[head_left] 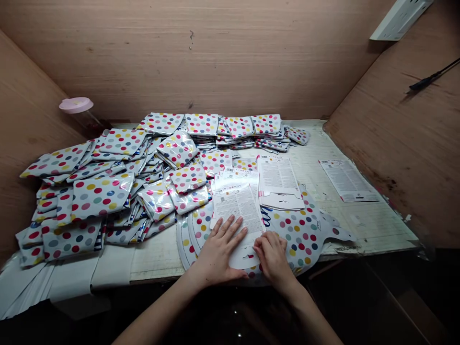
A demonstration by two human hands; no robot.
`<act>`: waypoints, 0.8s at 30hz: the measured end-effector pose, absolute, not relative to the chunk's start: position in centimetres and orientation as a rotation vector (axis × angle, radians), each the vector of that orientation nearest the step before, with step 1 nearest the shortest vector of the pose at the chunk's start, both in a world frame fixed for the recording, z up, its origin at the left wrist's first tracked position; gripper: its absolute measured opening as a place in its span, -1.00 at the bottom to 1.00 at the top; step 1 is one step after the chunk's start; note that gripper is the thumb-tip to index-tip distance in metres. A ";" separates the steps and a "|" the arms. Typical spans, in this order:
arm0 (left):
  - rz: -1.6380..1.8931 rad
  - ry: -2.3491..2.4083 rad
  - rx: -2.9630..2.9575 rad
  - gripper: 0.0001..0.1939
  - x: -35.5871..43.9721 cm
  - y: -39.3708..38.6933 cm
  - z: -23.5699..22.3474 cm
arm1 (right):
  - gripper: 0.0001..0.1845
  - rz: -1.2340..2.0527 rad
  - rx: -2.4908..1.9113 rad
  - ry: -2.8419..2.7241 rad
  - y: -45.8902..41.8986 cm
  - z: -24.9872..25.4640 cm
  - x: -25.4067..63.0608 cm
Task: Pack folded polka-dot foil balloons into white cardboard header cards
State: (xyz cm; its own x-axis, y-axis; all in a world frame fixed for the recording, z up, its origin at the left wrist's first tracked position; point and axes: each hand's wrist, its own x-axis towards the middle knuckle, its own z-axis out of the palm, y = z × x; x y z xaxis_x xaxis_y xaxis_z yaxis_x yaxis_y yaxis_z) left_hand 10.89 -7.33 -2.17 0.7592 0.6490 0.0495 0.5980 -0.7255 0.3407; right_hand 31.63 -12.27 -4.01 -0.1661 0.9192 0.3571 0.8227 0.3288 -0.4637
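My left hand [220, 250] lies flat with its fingers spread on a printed paper card [237, 206], which rests on a polka-dot foil balloon [300, 235]. My right hand [273, 256] is curled at the card's lower edge, its fingertips pressed together on the paper. Another printed card with a folded white flap [277, 179] overlaps the balloon just above my hands. The balloon lies flat under both cards, and much of it is hidden. Its tail points to the right, and its curved rim shows to the left of my left hand.
A large heap of folded polka-dot foil packets [100, 194] covers the left and back of the table [373, 230]. A loose printed leaflet [348, 180] lies on the right. White sheets [46, 282] hang over the front left edge. A pink-lidded glass jar [76, 105] stands behind, between wooden panels.
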 end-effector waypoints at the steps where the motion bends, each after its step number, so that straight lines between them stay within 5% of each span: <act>1: 0.240 0.961 2.658 0.11 10.9 -7.3 -2.3 | -0.82 0.249 -1.518 -1.993 -12.5 -3.8 31.7; 24: 0.256 0.961 2.667 0.09 10.8 -7.4 -2.3 | -0.89 0.221 -1.465 -1.894 -11.9 -3.5 31.6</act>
State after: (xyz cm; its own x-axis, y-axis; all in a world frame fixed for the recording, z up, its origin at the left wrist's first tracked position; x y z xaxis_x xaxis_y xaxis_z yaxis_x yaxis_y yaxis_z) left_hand 10.80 -7.37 -2.34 0.7612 0.6451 0.0667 0.5926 -0.7337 0.3324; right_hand 31.60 -11.87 -3.55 -0.0947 0.8970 0.4318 0.7737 0.3393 -0.5350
